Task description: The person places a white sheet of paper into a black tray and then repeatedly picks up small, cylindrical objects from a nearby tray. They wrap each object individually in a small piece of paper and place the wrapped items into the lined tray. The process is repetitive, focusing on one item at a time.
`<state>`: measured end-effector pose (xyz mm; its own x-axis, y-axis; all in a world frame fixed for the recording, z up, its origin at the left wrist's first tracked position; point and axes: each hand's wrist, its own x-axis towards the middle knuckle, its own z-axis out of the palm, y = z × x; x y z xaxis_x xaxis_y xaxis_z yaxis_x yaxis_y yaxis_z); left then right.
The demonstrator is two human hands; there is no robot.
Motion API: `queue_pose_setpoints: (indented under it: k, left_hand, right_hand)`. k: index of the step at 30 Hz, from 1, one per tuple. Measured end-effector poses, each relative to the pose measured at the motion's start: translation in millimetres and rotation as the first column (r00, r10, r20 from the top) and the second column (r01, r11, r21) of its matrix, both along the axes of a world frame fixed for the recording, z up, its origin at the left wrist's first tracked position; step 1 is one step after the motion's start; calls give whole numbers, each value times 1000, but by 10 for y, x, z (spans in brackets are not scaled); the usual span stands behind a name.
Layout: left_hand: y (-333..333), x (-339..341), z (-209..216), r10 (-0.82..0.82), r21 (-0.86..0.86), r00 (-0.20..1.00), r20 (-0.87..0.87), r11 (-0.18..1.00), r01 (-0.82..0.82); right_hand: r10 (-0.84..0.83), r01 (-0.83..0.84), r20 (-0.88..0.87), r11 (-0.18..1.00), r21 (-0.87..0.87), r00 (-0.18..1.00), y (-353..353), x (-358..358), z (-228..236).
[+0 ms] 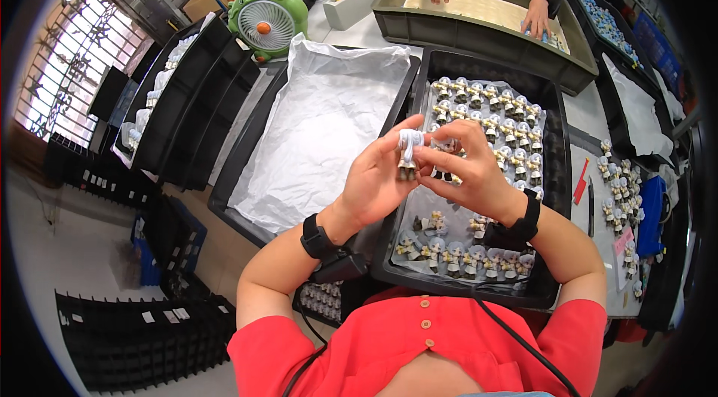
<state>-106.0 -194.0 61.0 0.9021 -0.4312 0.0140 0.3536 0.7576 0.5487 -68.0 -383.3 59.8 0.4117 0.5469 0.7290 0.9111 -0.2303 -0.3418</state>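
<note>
A small chibi figurine [408, 152] with pale hair and dark legs is upright in my hands, its back side showing. My left hand [366, 186] supports it between thumb and fingers. From the other side my right hand [481, 179] pinches at it with thumb and fingertips. Both hands are over the left part of a black tray [416, 77], where similar figurines [476, 256] stand or lie in rows on a pale liner. Another figurine [446, 144] shows just behind my right fingers; whether they touch it I cannot tell.
Left of it lies a black tray lined with white paper [321, 120]. A green fan [268, 19] stands beyond. Across the table a co-worker's hands [535, 19] reach into a grey-green bin [479, 32]. More figurines [621, 191], a red strip [580, 182] and a dark pen [591, 210] lie at right.
</note>
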Motion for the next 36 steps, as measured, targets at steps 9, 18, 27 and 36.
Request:
queue_pose_setpoints:
  k: [9,18,27,36]
  left_hand:
    - [31,4,-52,-8,62,990,-138,998,16]
    - [456,481,425,188,706,977,97,679,-201]
    - [602,1941,-576,108,930,925,364,4,-367]
    - [383,2115,-740,97,878,894,437,-263,-401]
  right_hand:
    - [1,47,-356,991,126,934,-84,-23,146]
    - [-6,95,-457,981,171,890,-111,123,117]
    - [-102,183,-508,977,113,855,-166,214,102]
    - [-84,175,-542,977,118,836,-126,258,111]
